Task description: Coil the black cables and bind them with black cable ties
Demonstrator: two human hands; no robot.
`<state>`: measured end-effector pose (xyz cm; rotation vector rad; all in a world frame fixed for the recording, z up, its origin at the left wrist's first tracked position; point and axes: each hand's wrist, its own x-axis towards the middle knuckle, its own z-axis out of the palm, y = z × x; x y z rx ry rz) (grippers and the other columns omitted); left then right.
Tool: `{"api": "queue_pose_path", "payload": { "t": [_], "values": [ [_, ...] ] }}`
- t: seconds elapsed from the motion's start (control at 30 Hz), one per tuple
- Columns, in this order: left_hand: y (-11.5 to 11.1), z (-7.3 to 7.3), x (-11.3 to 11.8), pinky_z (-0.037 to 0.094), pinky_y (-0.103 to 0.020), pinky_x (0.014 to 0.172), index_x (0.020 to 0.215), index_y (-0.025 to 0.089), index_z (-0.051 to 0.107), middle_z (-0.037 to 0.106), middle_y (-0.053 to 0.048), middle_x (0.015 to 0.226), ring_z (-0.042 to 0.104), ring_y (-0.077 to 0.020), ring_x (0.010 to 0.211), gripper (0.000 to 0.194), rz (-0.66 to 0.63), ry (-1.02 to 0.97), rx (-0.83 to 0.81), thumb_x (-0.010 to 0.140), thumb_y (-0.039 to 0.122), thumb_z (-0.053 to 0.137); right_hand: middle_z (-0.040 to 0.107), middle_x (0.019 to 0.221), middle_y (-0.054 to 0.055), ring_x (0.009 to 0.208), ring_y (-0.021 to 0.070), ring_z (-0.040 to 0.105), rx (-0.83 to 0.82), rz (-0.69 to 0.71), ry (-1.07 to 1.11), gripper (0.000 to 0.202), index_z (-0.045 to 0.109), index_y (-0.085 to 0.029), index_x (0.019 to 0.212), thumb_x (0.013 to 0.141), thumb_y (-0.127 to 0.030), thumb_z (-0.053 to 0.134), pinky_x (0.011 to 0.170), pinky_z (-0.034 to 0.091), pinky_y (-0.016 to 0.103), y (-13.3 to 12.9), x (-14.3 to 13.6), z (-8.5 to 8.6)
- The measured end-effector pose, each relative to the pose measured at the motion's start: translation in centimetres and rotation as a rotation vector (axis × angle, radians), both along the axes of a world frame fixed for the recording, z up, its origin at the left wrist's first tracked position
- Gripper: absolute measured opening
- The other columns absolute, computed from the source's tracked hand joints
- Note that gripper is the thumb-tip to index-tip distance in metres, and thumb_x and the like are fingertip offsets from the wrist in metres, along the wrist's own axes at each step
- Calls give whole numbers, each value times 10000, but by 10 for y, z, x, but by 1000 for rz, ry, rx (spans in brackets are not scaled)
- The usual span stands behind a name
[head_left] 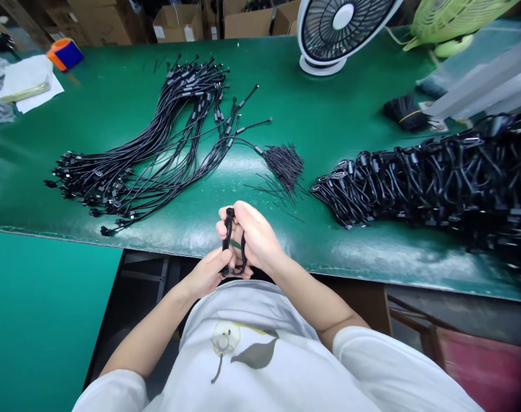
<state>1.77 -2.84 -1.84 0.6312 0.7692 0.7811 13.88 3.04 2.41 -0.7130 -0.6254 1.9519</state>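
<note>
Bare green table (305, 240) lies between my right hand (258, 237) and the bundled cables (397, 183) crowding the right side; ahead, a heap of thin black strips (286, 165) blocks me; left, loose cables (146, 140) leave a narrow front margin; beyond the heap, open surface reaches a white fan (343, 17).

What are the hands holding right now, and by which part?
A looped black cable: the right hand holds it near its upper end, the left hand at its lower end.
</note>
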Motion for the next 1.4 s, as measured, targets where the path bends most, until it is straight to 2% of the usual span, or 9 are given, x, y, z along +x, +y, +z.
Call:
{"api": "queue_pose_path", "payload": {
  "t": [0.17, 0.27, 0.4, 0.5, 0.7, 0.83, 0.93, 1.1, 1.4],
  "values": [
    [8, 3, -1, 475, -262, 686, 1089, 167, 584, 626, -40, 833, 586, -148, 740, 439, 50, 1, 51, 818, 493, 698, 445, 713, -73, 414, -4, 312, 179, -52, -60, 338, 521, -222, 983, 887, -543, 564, 376, 205, 126, 15, -4, 2],
    [17, 5, -8, 493, -296, 768, 970, 118, 652, 646, -98, 902, 604, -190, 838, 470, -91, 35, 76, 812, 560, 670, 415, 675, -75, 397, -9, 227, 186, 14, -52, 321, 520, -201, 920, 926, -522, 504, 364, 143, 124, 21, -2, -1],
    [25, 5, -8, 526, -326, 744, 858, 108, 669, 579, -49, 722, 565, -161, 694, 598, -194, -13, -20, 807, 694, 556, 399, 645, -80, 397, -12, 189, 120, 143, -7, 326, 498, -182, 861, 926, -501, 517, 356, 122, 110, 23, 1, -3],
    [26, 7, 1, 539, -310, 683, 815, 100, 658, 464, 3, 616, 483, -124, 589, 593, -145, -151, -135, 837, 678, 530, 375, 625, -92, 393, -16, 149, 41, 188, 18, 362, 484, -181, 844, 911, -533, 532, 351, 111, 104, 28, 5, -3],
    [18, 6, 19, 556, -364, 844, 818, 112, 625, 443, 28, 656, 522, -105, 646, 320, -3, -386, -373, 820, 417, 718, 360, 603, -103, 387, -14, 118, -34, 209, 79, 423, 473, -184, 830, 882, -598, 542, 339, 107, 103, 40, 11, -9],
    [15, 3, 26, 520, -240, 616, 763, 144, 557, 465, 15, 691, 549, -117, 656, 328, 12, -407, -395, 777, 398, 765, 364, 604, -103, 379, -13, 114, -42, 252, 89, 451, 474, -183, 824, 875, -628, 526, 326, 98, 108, 42, 14, -13],
    [17, 3, 30, 374, -165, 468, 735, 145, 526, 317, 72, 579, 332, -46, 454, 323, 24, -411, -373, 794, 367, 753, 361, 603, -101, 371, -9, 132, -2, 236, 91, 480, 480, -182, 817, 864, -659, 511, 317, 109, 122, 42, 17, -13],
    [17, -5, 36, 339, -178, 477, 813, 142, 562, 290, 94, 541, 250, -47, 444, 350, 36, -140, -176, 803, 452, 724, 395, 629, -83, 414, 8, 297, 101, 150, -64, 473, 526, -174, 841, 818, -642, 593, 354, 230, 132, 34, 32, -11],
    [22, -23, 34, 369, -256, 565, 769, 181, 547, 494, 26, 621, 443, -118, 553, 347, -158, 602, 302, 927, 485, 491, 251, 482, -124, 379, 26, 106, 58, -104, -171, 449, 476, -192, 778, 887, -627, 455, 352, 114, 157, 19, 34, -36]
  ]
}}
